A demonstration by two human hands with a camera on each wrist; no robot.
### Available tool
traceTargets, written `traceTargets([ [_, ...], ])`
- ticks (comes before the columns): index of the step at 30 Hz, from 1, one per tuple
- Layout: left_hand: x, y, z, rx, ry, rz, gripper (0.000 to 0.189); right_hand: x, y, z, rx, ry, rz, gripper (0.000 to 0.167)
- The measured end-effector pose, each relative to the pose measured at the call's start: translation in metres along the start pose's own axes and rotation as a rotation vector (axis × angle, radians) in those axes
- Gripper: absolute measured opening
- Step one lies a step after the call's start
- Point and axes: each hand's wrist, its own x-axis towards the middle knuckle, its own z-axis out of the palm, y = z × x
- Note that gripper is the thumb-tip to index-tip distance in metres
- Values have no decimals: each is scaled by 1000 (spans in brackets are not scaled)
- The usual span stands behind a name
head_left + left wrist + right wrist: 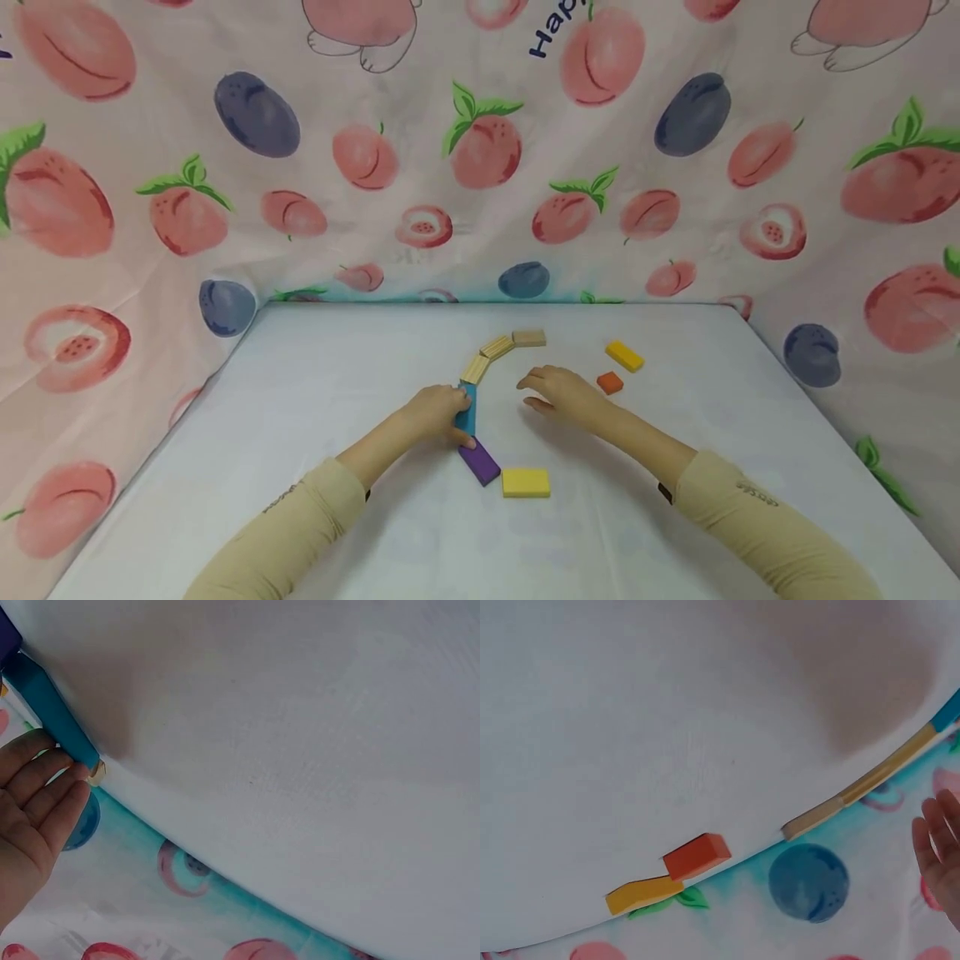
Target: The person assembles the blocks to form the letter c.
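Left hand (437,412) pinches the blue block (470,410), long axis toward the worktop's (337,367) far edge; right hand (566,396) relaxed, farther off.

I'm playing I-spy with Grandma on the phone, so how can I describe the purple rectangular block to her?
On the white table, find the curved row of blocks in the middle. Follow it down towards the person, past the blue rectangular block, and stop at the purple rectangular block, just before the yellow rectangular block. It's slanted, and the only purple one.
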Motion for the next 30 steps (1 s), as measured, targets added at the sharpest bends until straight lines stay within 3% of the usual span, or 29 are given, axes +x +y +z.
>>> traceTargets([
  [5, -3, 1, -1, -19, 13, 5, 59, -22, -25, -4, 247, -183, 128, 26],
  [9, -3, 0, -1, -13, 30, 21, 52, -39, -39, -2, 345, -251, 158, 28],
  [15, -2, 0, -4, -3, 13, 23, 44, -57, -50, 4, 307, -252, 100, 34],
  [21, -2, -1, -8, -41, -3, -16, 42, -52, -60, 8, 252, -254, 170, 37],
  [30, 2, 1, -6, -31, -18, -1, 43, -51, -69, 16, 210, -232, 205, 27],
])
